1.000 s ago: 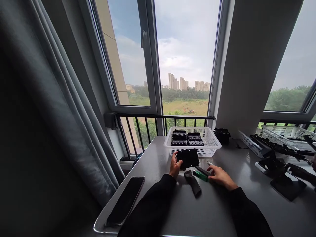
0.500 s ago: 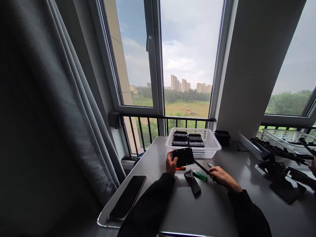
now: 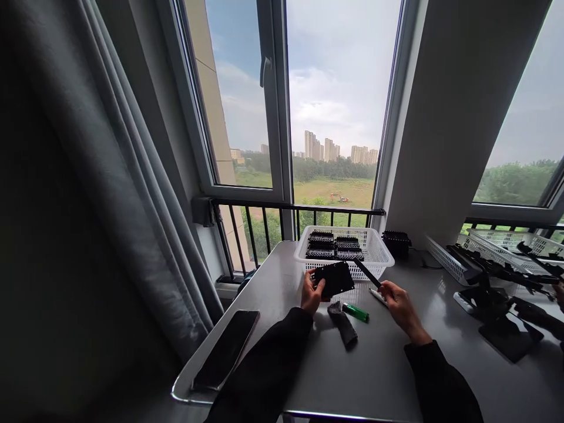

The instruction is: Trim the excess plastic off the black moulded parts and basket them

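Observation:
My left hand (image 3: 311, 295) grips a flat black rectangular plate (image 3: 335, 278) by its left side, with small holes along the plate's edges. Closed round a long, thin dark flat tool (image 3: 368, 274) is my right hand (image 3: 402, 308). The tool's far tip points up and left, just beyond the plate's upper right corner and apart from it. Below the plate on the table lie a crumpled dark grey cloth strip (image 3: 342, 326) and a green lighter (image 3: 356, 312). A white pen (image 3: 378, 296) lies beside my right hand.
A white basket (image 3: 379, 267) with several black parts (image 3: 321, 245) stands beyond my hands. A phone (image 3: 227, 349) lies at the table's left edge. Black parts (image 3: 399, 242) sit right of the basket. Another person's hand (image 3: 559, 291) shows at the far right, near more dark pieces.
My right hand has lifted the thin tool up, from the plate's lower right corner to beyond its upper right. My left hand has shifted slightly right and tilted the plate.

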The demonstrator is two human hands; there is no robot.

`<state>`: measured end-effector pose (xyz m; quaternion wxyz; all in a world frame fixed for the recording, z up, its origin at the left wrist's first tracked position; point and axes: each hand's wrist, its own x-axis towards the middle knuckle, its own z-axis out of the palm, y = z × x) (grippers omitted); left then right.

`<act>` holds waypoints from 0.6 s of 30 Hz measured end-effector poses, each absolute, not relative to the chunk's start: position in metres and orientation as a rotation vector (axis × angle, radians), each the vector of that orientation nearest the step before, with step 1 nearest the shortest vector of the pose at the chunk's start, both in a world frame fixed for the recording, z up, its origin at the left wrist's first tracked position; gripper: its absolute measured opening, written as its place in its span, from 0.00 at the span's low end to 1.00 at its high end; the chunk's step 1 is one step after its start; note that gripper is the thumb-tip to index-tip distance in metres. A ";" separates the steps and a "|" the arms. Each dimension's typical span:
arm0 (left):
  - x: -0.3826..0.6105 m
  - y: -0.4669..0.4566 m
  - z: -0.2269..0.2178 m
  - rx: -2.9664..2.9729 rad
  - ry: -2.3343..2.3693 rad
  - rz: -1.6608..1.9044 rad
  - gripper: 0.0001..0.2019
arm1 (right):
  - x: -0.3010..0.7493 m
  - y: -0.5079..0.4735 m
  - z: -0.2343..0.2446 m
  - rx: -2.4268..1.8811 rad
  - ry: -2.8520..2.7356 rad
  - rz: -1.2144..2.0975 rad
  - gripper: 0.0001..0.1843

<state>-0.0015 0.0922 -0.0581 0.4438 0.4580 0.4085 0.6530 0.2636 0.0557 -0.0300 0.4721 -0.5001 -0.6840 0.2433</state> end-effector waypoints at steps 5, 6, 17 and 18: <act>0.010 0.087 -0.059 1.179 0.980 1.478 0.29 | 0.237 0.048 -0.038 -1.280 -1.630 0.461 0.27; 0.012 0.087 -0.059 1.180 0.974 1.459 0.30 | 0.233 0.047 -0.041 -1.300 -1.636 0.458 0.27; 0.027 0.083 -0.066 1.329 0.912 1.352 0.15 | 0.221 0.044 -0.054 -1.358 -1.694 0.368 0.26; 0.028 0.082 -0.065 1.352 0.908 1.349 0.14 | 0.221 0.044 -0.054 -1.363 -1.709 0.351 0.26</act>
